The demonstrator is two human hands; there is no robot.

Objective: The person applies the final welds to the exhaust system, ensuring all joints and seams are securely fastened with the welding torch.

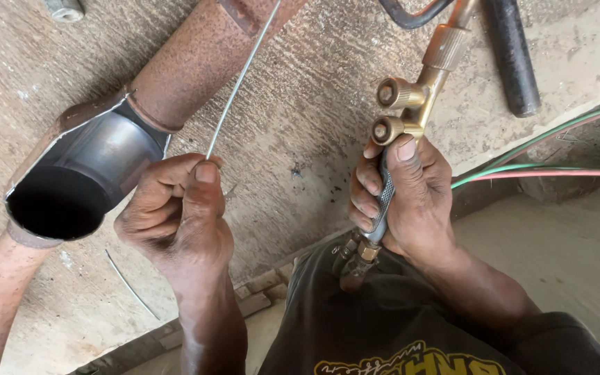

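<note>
I judge I am at the setting-up step of a gas weld, nothing lit yet; the next move calls for a steady grip and care with the brass valves. My left hand (175, 212), at centre left, is closed, thumb and fingers pinching the thin filler rod (241, 80), which slants toward the top centre. My right hand (404, 198), centre right, is wrapped tight round the torch (411, 104) handle. The rusty pipe (92, 160), cut open, lies at the left.
</note>
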